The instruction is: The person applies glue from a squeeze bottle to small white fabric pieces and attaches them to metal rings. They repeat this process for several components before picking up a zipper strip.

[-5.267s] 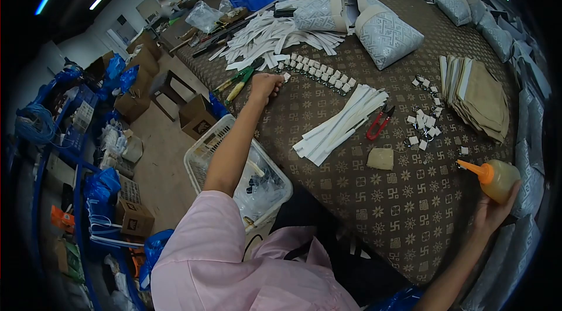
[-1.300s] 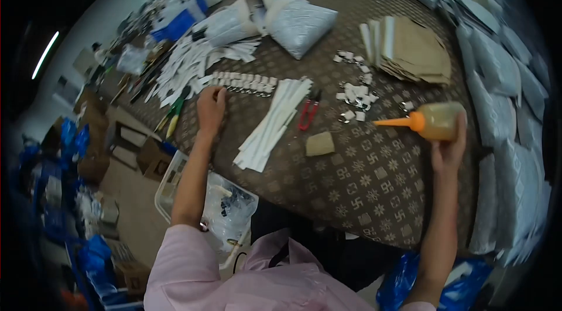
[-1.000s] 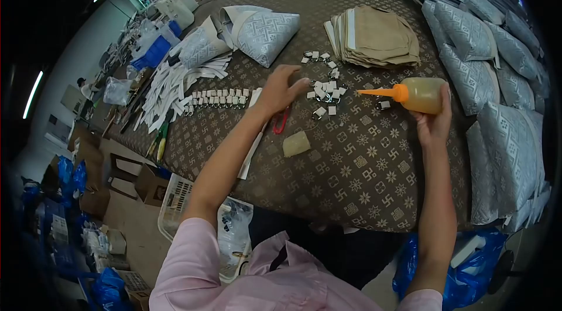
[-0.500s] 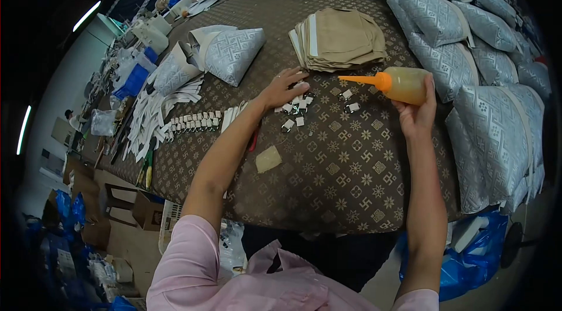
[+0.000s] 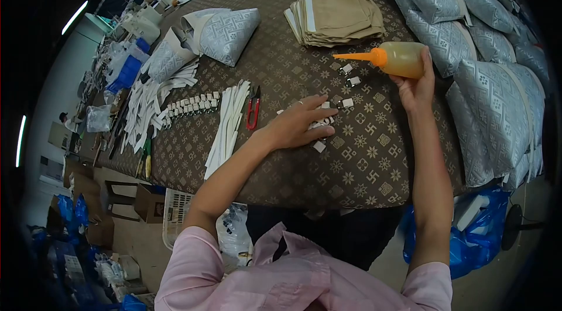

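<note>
My right hand (image 5: 417, 86) is wrapped round a clear squeeze bottle (image 5: 404, 59) of yellowish liquid. Its long orange nozzle (image 5: 357, 56) points left, above the table. My left hand (image 5: 301, 122) lies palm down with fingers stretched apart over a cluster of small white pieces with dark metal ends, and partly hides them. One such piece (image 5: 319, 146) shows below the fingers and another (image 5: 346, 102) to their right. Two more, including this small white piece (image 5: 352, 81), lie under the nozzle side of the bottle.
The brown patterned table (image 5: 374, 153) carries a stack of tan fabric pieces (image 5: 342, 15), red-handled snips (image 5: 253, 111), white strips (image 5: 227, 129) and a row of small white pieces (image 5: 190, 106). Silver patterned fabric pouches (image 5: 492, 118) are heaped along the right; two more (image 5: 227, 36) stand back left.
My left hand has come nearer to me over the small pieces, uncovering the snips. The pale yellowish block is no longer visible. The bottle stays in my right hand; the view has shifted slightly.
</note>
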### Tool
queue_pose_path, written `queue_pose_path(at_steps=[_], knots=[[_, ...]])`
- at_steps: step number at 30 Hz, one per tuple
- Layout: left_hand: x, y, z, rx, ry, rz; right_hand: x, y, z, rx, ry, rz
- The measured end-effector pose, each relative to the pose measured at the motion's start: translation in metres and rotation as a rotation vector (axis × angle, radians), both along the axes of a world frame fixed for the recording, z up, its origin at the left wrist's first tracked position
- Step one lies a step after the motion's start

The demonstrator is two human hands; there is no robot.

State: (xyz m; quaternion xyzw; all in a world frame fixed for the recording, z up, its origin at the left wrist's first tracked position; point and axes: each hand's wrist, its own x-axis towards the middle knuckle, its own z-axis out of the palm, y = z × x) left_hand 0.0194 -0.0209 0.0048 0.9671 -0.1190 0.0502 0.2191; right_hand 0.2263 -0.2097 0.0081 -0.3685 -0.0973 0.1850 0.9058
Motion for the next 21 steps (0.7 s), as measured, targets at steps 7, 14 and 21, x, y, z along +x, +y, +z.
queue_pose_path(at_steps=[7,14,21], knots=[[0.041,-0.016,0.002,-0.058,-0.119,0.147,0.001,-0.003,0.000,0.007,0.011,-0.015],[0.063,-0.029,-0.023,-0.025,-0.180,0.144,0.028,-0.005,-0.023,0.098,0.058,0.041],[-0.021,0.017,0.039,-0.380,-0.086,0.170,0.032,-0.012,-0.017,0.060,0.028,0.016]])
